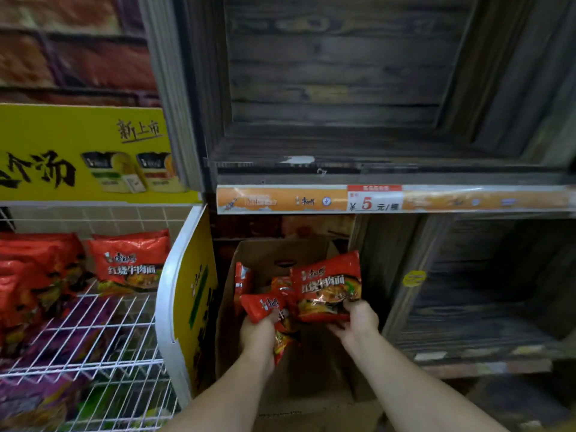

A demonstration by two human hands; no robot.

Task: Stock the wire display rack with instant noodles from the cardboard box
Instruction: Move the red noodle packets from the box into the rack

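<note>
Cardboard box (268,254), open at the top, stands low between the wire display rack (118,325) and a dark wooden shelf unit (467,275), and both hands reach into it. The left hand (258,333) curls round the lower end of a noodle packet (265,307), perhaps with a second one tucked beneath. The right hand (358,322) pinches the bottom edge of an upright packet (327,285), its printed face to the camera. The step in hand looks like the pick-up from the box. The next move calls for carrying both loads left, over the rack's yellow side panel (196,294), and laying them beside the stocked red packets (131,263). How many packets remain in the box is hidden behind the hands, and the rack's left part is blurred and cut off.
</note>
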